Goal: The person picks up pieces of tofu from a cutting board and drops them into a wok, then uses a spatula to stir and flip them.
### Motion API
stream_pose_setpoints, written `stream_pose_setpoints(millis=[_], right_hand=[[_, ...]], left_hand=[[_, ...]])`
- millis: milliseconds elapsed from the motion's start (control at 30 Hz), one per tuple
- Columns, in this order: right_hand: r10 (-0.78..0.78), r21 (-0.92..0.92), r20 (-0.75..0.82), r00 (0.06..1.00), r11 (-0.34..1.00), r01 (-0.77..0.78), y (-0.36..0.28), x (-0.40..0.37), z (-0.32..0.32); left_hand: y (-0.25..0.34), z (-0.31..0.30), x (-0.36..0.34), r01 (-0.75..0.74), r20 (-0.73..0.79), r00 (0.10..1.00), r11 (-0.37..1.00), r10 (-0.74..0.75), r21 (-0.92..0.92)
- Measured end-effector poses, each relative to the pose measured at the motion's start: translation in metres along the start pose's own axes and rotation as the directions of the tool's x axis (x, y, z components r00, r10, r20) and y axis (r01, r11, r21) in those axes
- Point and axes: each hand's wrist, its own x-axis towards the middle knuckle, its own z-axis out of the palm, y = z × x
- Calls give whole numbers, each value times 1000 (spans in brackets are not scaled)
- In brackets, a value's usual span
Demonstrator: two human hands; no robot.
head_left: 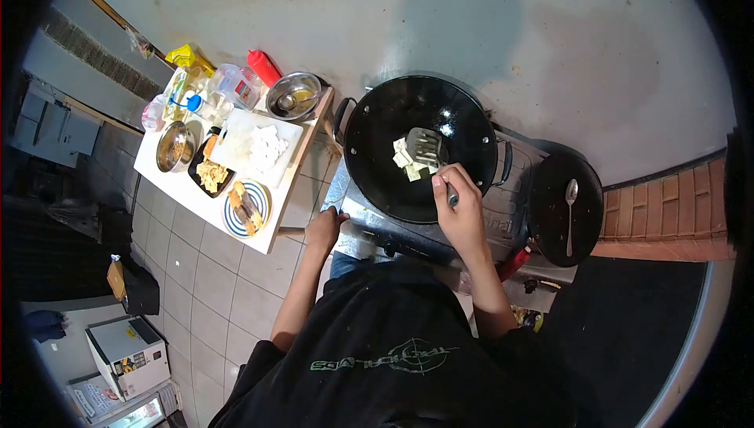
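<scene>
My right hand (pixel 462 206) is closed around the handle of a slotted spatula (pixel 425 144). The spatula's head is inside a large black wok (pixel 385 184), against a small cluster of pale cubes (pixel 405 162) that look like tofu. The wok sits on a metal gas stove (pixel 365 218) and has a loop handle on each side. Left of the wok, my left hand (pixel 324 229) is at the stove's front left corner with its fingers curled. What those fingers hold, if anything, is too small to make out.
A flat black pan (pixel 556 228) with a spoon (pixel 571 206) on it lies right of the wok. The left table (pixel 263 241) bears a cutting board (pixel 230 145) with white pieces, a striped plate (pixel 228 222), metal bowls and bottles. A wall rises behind the stove.
</scene>
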Motion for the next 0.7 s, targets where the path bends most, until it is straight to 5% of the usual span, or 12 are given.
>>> stream_pose_setpoints(millis=[467,700], right_hand=[[-28,-4,-61,998,1000,28,3,-5,7],[17,50,3,1000,999,-17,-7,-13,9]], left_hand=[[0,1,1,53,40,998,998,-52,-27],[0,0,-3,-51,-30,998,999,51,-2]])
